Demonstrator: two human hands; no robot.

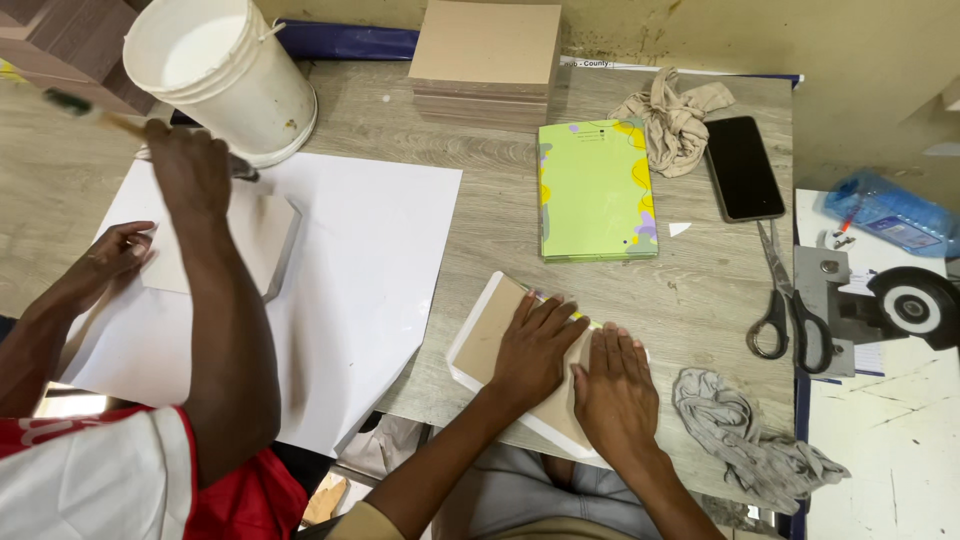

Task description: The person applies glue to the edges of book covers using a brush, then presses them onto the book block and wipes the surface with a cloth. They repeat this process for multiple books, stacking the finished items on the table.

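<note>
My left hand [535,345] and my right hand [612,392] lie flat side by side, palms down, on a brown cardboard panel [492,338]. The panel rests on a white sheet [468,370] at the table's front edge. A strip of coloured print shows just beyond my left fingertips. Neither hand grips anything. A green patterned book stack [597,190] lies a little beyond them.
At the left, a co-worker in a red shirt holds a brush [85,108] over a pale board [262,235] on a large white sheet [360,280]. Nearby are a white bucket [225,75], brown boards [487,60], a beige cloth [672,118], a phone [743,165], scissors [785,300] and a grey rag [745,430].
</note>
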